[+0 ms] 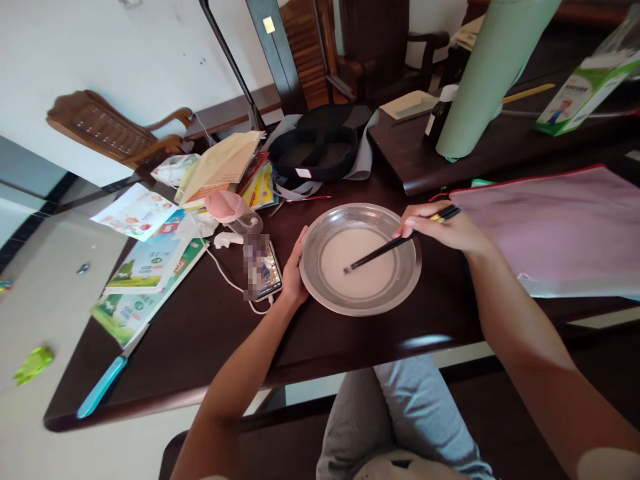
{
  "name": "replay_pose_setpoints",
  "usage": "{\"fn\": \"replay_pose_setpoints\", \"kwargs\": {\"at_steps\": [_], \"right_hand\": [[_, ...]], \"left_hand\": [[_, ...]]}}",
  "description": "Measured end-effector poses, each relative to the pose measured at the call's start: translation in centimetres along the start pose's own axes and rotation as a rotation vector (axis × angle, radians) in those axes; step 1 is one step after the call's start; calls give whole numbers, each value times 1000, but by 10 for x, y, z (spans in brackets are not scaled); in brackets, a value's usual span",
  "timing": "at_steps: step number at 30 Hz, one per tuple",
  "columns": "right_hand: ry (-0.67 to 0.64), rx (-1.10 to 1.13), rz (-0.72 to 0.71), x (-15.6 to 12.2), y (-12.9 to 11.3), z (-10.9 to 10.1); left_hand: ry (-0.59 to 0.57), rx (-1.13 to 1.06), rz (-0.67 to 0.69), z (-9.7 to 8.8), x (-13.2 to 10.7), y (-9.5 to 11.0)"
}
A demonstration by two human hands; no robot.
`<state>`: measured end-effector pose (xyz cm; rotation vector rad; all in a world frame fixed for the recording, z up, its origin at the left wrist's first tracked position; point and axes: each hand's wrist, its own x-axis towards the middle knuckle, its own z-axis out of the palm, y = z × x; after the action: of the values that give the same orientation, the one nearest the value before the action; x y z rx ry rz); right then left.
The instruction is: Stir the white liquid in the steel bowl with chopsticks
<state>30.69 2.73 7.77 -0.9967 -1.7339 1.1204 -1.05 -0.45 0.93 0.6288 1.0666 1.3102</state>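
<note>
A round metal bowl (320, 293) stands on the dark wooden table, with a smooth, whitish liquid (350, 247) in it. My left hand (295, 272) is closed on the bowl's left rim, its thumb near the edge and the other fingers mostly hidden beneath. In my right hand (430, 223) is a pair of black chopsticks (377, 253), slanting down to the left. Their tips touch or dip into the liquid near the middle of the bowl. Just left of my left hand lies a phone (267, 270) with a white cable plugged in.
A pink-topped bottle (230, 208), booklets (145, 267) and a blue-handled knife (107, 380) lie to the left. Behind the bowl sits a black bag (320, 143). A green cylinder (493, 80) stands on a raised surface; a pink pouch (555, 233) lies at right.
</note>
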Motion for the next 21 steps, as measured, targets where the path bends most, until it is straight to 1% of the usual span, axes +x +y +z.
{"fn": "replay_pose_setpoints", "kwargs": {"at_steps": [1, 2, 5, 6, 7, 8, 11, 12, 13, 17, 18, 19, 21], "right_hand": [[4, -26, -10, 1, 1, 0], [38, -48, -17, 1, 1, -1], [194, -44, -13, -1, 3, -8], [216, -23, -11, -2, 3, -10], [211, -4, -9, -2, 3, -11], [179, 11, -8, -3, 3, -10], [17, 6, -13, -1, 1, -3], [-11, -5, -13, 0, 0, -1], [-9, -15, -12, 0, 0, -1], [185, 6, -5, -2, 1, -10], [203, 23, -6, -2, 1, -12], [193, 37, -6, -3, 1, -13], [98, 41, 5, -3, 1, -10]], "left_hand": [[6, -1, -3, 0, 0, 0], [11, 2, -2, 1, 0, 0], [7, 17, 15, 2, -1, 0], [4, 17, 21, 3, -2, 0], [2, 16, 23, 3, -2, 0], [0, 13, 22, 4, -2, 1], [-3, 8, 8, 5, -3, 2], [-5, 7, 4, 5, -3, 2], [-8, 7, 1, 5, -3, 2], [-16, 14, 9, 4, -2, 2], [-18, 15, 12, 4, -2, 2], [-20, 17, 15, 3, -1, 2], [-21, 23, 16, 2, -1, 1]]}}
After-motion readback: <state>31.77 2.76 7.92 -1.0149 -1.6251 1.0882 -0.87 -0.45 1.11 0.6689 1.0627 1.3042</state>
